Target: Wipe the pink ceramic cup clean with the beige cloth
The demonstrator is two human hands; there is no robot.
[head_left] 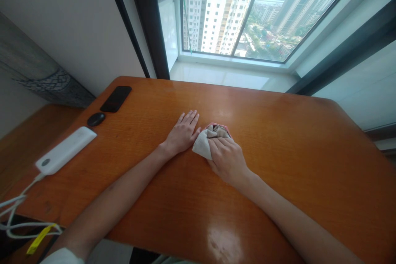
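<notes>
My left hand [183, 132] lies flat on the wooden table [293, 144], fingers stretched out and pointing away from me. Just to its right, my right hand [229, 159] is closed on a crumpled greyish-white cloth [203, 144] with a pinkish-red edge. The cloth rests against the tabletop, and one pale corner sticks out toward my left thumb. Part of the cloth is hidden under my right fingers.
Along the left side lie a black phone [116, 99], a small black oval object [96, 119] and a white power strip [66, 150] with a white cable [29, 189] and yellow tag [40, 240]. Beyond the far edge is a window [235, 16].
</notes>
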